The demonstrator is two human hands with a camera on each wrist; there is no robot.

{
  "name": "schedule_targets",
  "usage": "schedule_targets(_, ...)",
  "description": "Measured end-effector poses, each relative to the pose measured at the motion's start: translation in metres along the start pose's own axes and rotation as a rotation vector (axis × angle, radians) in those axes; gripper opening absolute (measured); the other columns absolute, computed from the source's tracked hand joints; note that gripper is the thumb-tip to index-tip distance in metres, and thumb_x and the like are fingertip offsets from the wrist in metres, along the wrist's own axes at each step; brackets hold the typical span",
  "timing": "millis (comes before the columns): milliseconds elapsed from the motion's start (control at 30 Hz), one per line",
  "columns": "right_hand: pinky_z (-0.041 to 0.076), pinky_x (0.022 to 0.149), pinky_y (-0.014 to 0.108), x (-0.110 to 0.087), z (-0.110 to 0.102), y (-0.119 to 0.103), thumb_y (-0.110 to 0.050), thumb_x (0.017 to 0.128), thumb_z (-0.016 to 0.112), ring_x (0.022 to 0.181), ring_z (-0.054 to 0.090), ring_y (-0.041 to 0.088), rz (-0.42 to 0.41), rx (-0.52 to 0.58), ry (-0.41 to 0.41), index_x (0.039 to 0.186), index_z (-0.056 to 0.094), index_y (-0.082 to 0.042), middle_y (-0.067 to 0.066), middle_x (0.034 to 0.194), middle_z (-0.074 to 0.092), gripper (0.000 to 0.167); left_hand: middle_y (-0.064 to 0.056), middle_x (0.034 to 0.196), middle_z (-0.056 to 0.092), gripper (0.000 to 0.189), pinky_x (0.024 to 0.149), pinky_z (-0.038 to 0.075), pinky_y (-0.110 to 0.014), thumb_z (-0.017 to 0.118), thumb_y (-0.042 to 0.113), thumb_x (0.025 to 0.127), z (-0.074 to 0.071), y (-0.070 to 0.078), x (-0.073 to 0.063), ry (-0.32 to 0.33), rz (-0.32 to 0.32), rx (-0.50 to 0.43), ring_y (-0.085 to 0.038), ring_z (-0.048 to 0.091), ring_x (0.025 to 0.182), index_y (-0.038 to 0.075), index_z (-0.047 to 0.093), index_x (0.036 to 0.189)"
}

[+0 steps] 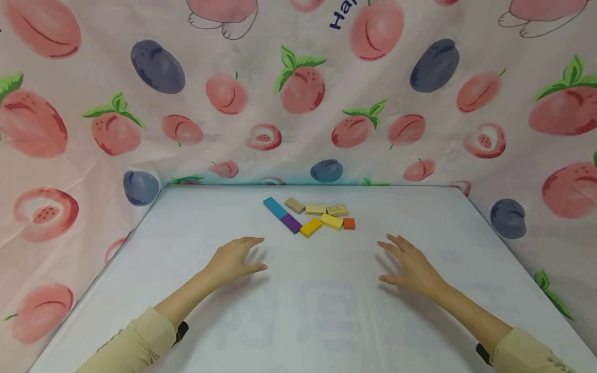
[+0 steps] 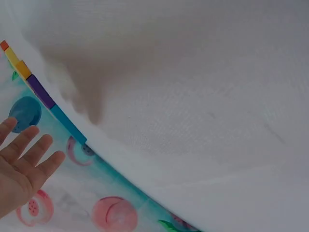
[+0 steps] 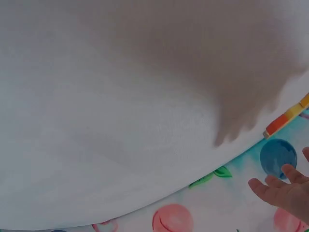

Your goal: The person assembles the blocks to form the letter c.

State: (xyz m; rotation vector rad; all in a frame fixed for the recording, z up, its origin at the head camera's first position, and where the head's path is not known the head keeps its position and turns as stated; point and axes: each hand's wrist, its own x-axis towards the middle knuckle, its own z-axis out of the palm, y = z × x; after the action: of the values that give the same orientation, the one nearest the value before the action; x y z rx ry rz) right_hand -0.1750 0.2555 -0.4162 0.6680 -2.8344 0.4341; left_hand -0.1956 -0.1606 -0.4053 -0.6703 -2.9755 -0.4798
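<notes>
My left hand [image 1: 230,261] hovers over the white table, fingers spread and relaxed, with nothing in its grasp. Opposite it, my right hand [image 1: 415,267] is also empty, its fingers apart. Beyond and between them lies a group of small blocks. A blue block [image 1: 275,207] meets a purple block [image 1: 291,224] end to end. Then come an amber block [image 1: 311,227], a yellow block [image 1: 332,221] and a short orange block [image 1: 349,224]. Behind these lie a tan block [image 1: 295,205], a pale wooden block [image 1: 315,210] and a striped wooden block [image 1: 338,210].
The white tabletop [image 1: 322,311] reaches back to a hanging cloth [image 1: 298,145] printed with peaches and plums, which also closes off both sides. Shadows of the hands fall on the table in both wrist views.
</notes>
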Motion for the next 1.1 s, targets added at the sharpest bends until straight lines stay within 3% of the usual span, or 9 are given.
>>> schedule_targets(300,0.041,0.096,0.06,0.005,0.0,-0.002,-0.023,0.073,0.08,0.121,0.046,0.046,0.084,0.08,-0.049,0.129,0.054,-0.003,0.025,0.134,0.049,0.065,-0.013,0.123,0.063,0.051,0.089,0.051,-0.047,0.071,0.036,0.083,-0.001,-0.003,0.0,0.043,0.005,-0.042,-0.032,0.06,0.111,0.008,0.061,0.124)
schedule_targets(667,0.045,0.096,0.054,0.015,-0.008,-0.005,-0.022,0.079,0.075,0.118,0.053,0.038,0.143,0.176,-0.018,0.123,0.059,-0.002,0.018,0.126,0.059,0.051,-0.011,0.119,0.066,0.044,0.092,0.05,-0.047,0.067,0.035,0.086,-0.003,0.005,0.01,0.064,-0.021,-0.095,-0.031,0.061,0.112,0.008,0.064,0.12)
schedule_targets(867,0.044,0.096,0.055,0.018,-0.006,-0.009,-0.022,0.082,0.073,0.117,0.054,0.039,0.161,0.222,-0.039,0.122,0.06,-0.002,0.018,0.124,0.061,0.046,-0.009,0.118,0.067,0.043,0.093,0.05,-0.047,0.067,0.035,0.086,-0.001,0.008,0.012,0.079,-0.051,-0.126,-0.03,0.062,0.111,0.008,0.064,0.12)
schedule_targets(1100,0.046,0.095,0.053,0.027,-0.001,-0.012,-0.022,0.082,0.073,0.115,0.057,0.037,0.133,0.212,-0.001,0.119,0.062,-0.002,0.017,0.12,0.064,0.044,-0.009,0.118,0.067,0.042,0.094,0.049,-0.047,0.066,0.035,0.087,-0.002,0.013,0.017,0.095,-0.059,-0.162,-0.029,0.062,0.11,0.008,0.065,0.119)
